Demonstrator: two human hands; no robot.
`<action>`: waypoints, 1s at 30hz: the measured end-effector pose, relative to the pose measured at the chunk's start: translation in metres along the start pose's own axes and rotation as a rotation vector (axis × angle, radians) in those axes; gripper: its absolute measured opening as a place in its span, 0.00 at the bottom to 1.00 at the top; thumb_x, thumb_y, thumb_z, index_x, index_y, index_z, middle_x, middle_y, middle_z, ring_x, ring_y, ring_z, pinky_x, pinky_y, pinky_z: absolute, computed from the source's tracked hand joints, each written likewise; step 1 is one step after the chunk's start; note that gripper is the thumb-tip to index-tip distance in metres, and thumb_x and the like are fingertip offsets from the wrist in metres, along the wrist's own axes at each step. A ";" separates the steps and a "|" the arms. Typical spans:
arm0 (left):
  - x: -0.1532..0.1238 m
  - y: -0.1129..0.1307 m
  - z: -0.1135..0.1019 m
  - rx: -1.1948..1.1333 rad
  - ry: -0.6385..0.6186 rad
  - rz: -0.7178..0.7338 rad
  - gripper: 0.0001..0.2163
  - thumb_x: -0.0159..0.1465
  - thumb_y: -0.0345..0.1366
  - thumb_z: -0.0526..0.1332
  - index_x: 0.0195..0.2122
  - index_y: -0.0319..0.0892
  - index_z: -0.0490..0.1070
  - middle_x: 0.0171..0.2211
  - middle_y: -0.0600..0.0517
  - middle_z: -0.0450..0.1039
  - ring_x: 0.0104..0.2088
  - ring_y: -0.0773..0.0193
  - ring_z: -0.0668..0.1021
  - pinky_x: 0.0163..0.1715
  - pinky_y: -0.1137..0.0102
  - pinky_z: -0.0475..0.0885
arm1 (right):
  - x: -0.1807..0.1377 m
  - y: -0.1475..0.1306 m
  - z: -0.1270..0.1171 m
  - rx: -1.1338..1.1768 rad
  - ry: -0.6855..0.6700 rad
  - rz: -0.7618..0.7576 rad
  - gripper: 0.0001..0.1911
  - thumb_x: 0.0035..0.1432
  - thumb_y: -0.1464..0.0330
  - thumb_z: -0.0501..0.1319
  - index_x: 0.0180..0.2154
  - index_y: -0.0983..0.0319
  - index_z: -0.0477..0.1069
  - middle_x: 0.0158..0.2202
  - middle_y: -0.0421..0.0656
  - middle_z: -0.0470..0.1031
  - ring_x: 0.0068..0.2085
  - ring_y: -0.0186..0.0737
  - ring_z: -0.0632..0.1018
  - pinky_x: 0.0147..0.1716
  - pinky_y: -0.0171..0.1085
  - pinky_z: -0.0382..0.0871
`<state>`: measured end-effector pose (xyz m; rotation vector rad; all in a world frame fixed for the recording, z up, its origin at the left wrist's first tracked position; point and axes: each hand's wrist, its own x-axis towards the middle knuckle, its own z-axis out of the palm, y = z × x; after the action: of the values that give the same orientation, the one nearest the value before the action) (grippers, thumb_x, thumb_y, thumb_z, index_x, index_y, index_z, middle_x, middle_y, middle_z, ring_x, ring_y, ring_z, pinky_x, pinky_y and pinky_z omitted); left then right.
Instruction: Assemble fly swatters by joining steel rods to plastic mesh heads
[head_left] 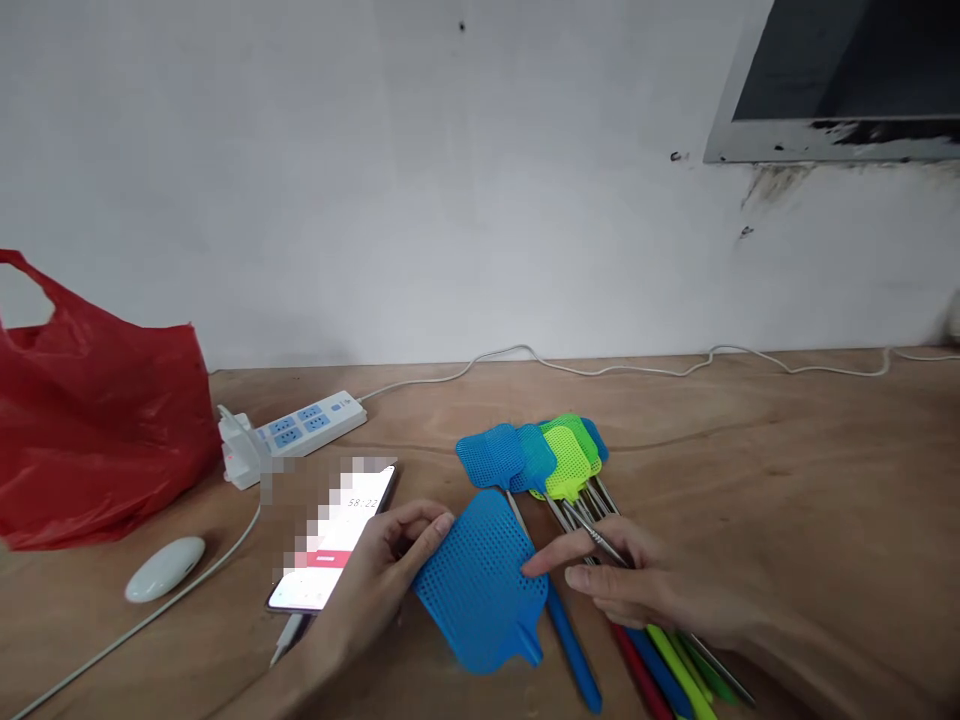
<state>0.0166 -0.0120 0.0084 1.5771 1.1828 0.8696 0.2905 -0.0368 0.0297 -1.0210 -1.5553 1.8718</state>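
Note:
A loose blue fly-swatter head (480,585) lies on the wooden table (787,470) just in front of me. My left hand (379,590) pinches its left edge between thumb and fingers. My right hand (637,580) touches its right edge with the index fingertip and holds a thin metal rod (600,540) under the fingers. Behind them lies a fan of several assembled fly swatters (544,458), blue and lime green heads pointing away, their coloured handles (660,670) running under my right hand.
A phone (337,545) with a lit screen lies by my left hand, a cable leading from it. A white power strip (292,432), a white oval device (165,568) and a red plastic bag (90,420) sit at the left. A white cord (637,368) runs along the wall.

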 end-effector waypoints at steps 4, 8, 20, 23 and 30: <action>0.000 -0.003 -0.003 0.118 0.257 0.214 0.17 0.70 0.48 0.56 0.55 0.47 0.64 0.41 0.50 0.73 0.26 0.66 0.75 0.22 0.73 0.73 | 0.003 0.002 -0.002 0.065 0.123 0.021 0.26 0.59 0.53 0.65 0.54 0.60 0.75 0.15 0.26 0.46 0.17 0.27 0.47 0.18 0.32 0.41; -0.003 -0.006 -0.008 0.451 0.220 0.398 0.09 0.71 0.41 0.55 0.49 0.46 0.69 0.44 0.48 0.75 0.41 0.57 0.78 0.42 0.63 0.76 | 0.003 0.002 -0.001 -0.101 0.125 0.066 0.29 0.56 0.53 0.67 0.57 0.56 0.73 0.19 0.30 0.56 0.19 0.28 0.58 0.18 0.31 0.50; -0.004 -0.011 -0.006 0.909 -0.172 0.546 0.18 0.73 0.40 0.53 0.63 0.50 0.65 0.57 0.48 0.74 0.57 0.51 0.75 0.60 0.51 0.67 | 0.000 -0.003 -0.003 -0.365 0.253 -0.002 0.31 0.59 0.46 0.61 0.56 0.58 0.73 0.61 0.47 0.71 0.65 0.53 0.66 0.66 0.54 0.54; -0.002 -0.016 -0.008 0.968 -0.093 0.501 0.17 0.73 0.40 0.51 0.60 0.46 0.69 0.53 0.45 0.75 0.53 0.48 0.76 0.55 0.49 0.70 | 0.000 -0.004 -0.001 -0.400 0.303 0.018 0.29 0.59 0.46 0.60 0.54 0.57 0.74 0.60 0.46 0.73 0.63 0.54 0.68 0.65 0.53 0.57; 0.000 -0.024 -0.008 1.073 0.033 0.447 0.17 0.73 0.43 0.49 0.49 0.42 0.74 0.49 0.42 0.75 0.46 0.47 0.79 0.47 0.51 0.76 | 0.003 0.004 0.002 -0.456 0.359 -0.029 0.25 0.59 0.46 0.59 0.47 0.55 0.78 0.49 0.45 0.78 0.54 0.54 0.75 0.58 0.53 0.64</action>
<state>0.0022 -0.0081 -0.0119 2.7730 1.4432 0.5144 0.2876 -0.0367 0.0249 -1.4284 -1.7907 1.2424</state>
